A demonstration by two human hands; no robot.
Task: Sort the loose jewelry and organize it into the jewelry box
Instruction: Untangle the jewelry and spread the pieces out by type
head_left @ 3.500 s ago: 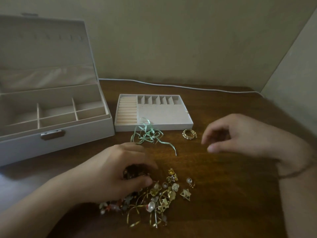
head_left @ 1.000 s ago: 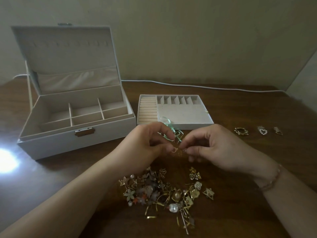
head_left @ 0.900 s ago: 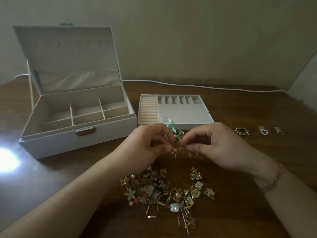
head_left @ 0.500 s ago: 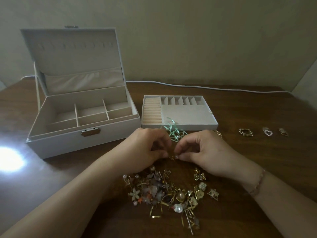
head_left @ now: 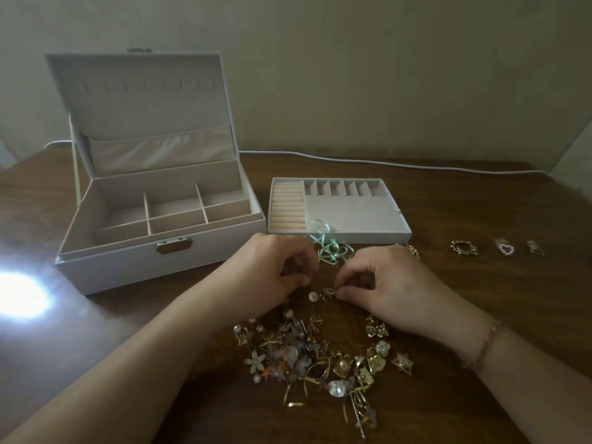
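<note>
Because the small gold earring needed freeing from its pearl mate, my right hand pinched it above the pile on the tabletop, my left hand curled loosely alongside, apparently empty, jewelry box and tray waiting open.

The jewelry box stands open toward the table's rear left corner, its lid upright behind the compartments; the insert tray lies just beside it on the right, with a cable along the rear edge behind both. A ribbon piece lies against the tray's front wall, and three separate pieces sit in a row toward the right edge. The jewelry pile lies near the front edge at centre, with the left hand and right hand between pile and tray.
</note>
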